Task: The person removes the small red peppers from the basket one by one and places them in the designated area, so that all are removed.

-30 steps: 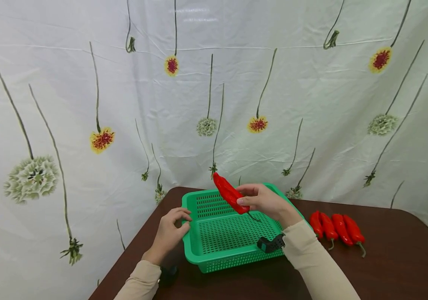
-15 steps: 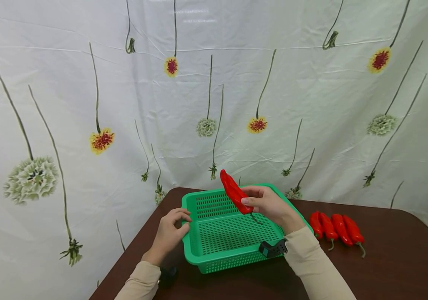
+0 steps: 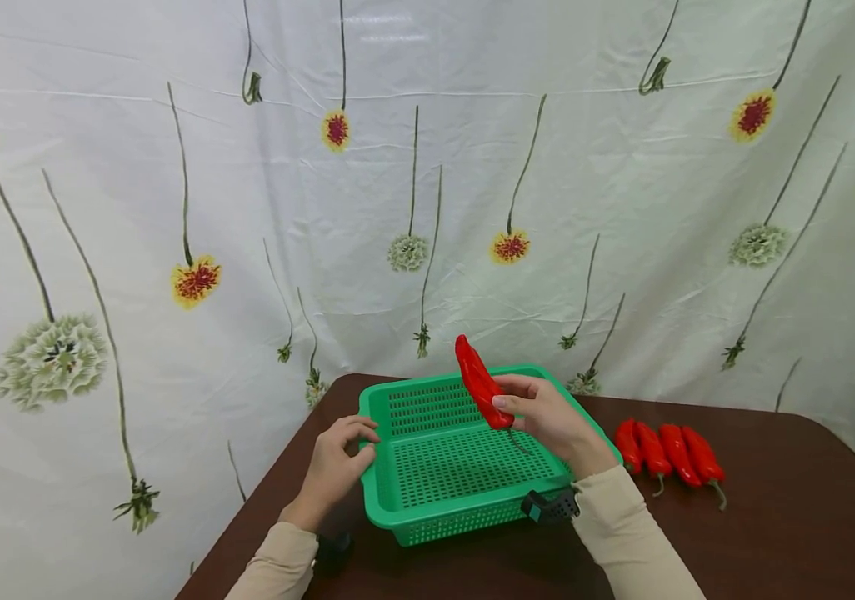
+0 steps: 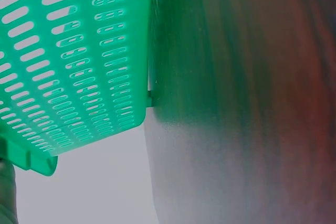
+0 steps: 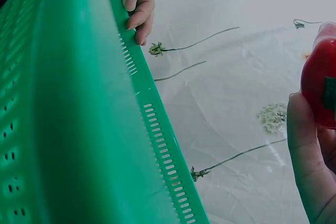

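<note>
In the head view my right hand (image 3: 555,417) pinches a red pepper (image 3: 478,379) between thumb and fingers. The pepper is raised above the green basket (image 3: 427,507), tip up and to the left, its thin stem pointing down. In the right wrist view the same pepper (image 5: 317,80) shows at the right edge, partly cut off. My left hand (image 3: 333,467) rests at the basket's left rim with fingers loosely bent. Its fingers (image 5: 137,17) appear over the rim in the right wrist view. The left wrist view mostly shows the basket's slotted outer wall (image 4: 79,72).
Several red peppers (image 3: 671,454) lie in a row right of the basket on the dark brown table (image 3: 780,517). A white curtain (image 3: 427,208) printed with flowers hangs behind the table. Black wrist cameras (image 3: 551,506) sit below the sleeves.
My right hand has shifted a little to the right with the pepper, which now stands more upright. The left hand stays at the rim. The head view has turned slightly.
</note>
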{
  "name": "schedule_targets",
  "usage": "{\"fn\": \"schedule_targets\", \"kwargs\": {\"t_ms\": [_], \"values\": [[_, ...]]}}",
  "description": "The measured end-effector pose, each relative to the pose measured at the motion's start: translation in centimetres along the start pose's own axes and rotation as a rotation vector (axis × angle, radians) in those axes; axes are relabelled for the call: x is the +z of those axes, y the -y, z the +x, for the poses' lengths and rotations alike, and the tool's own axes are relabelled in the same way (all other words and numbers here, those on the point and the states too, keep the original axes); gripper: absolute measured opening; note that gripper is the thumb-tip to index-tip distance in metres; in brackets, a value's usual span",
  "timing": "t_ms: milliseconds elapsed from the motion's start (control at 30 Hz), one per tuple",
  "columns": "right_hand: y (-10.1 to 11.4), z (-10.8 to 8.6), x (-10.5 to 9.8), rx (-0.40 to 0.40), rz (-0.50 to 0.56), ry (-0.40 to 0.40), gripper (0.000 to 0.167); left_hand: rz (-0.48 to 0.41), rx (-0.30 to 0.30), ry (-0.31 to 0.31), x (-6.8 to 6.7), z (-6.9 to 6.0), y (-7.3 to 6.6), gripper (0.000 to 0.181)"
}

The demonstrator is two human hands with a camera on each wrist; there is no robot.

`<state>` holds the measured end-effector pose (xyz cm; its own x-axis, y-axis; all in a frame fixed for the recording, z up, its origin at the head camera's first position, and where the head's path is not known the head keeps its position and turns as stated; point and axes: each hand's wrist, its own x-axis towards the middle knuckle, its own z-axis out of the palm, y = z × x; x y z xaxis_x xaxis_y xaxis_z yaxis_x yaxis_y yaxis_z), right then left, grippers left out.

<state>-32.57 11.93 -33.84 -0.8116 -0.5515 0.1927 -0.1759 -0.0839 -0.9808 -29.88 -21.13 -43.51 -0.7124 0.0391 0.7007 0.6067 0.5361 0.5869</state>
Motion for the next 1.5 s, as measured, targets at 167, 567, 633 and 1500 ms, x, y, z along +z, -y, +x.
{"fn": "schedule_targets", "kwargs": {"t_ms": [167,567,633,1500], "values": [[0.3,-0.5,-0.5,-0.011,-0.004,-0.036,0.033,0.013,-0.006,0.001,0.0,0.0,0.0,0.014],[1.2,-1.6,-1.9,-0.009,-0.043,-0.116,0.049,0.002,-0.012,0.003,0.0,0.0,-0.1,0.013],[1.4,-1.7,-2.1,-0.005,-0.060,-0.143,0.049,0.001,-0.013,0.004,0.0,0.1,-0.1,0.013],[1.8,-4.1,-6.0,0.074,-0.189,-0.436,0.063,0.013,-0.020,0.002,0.1,0.1,0.0,0.013]]}}
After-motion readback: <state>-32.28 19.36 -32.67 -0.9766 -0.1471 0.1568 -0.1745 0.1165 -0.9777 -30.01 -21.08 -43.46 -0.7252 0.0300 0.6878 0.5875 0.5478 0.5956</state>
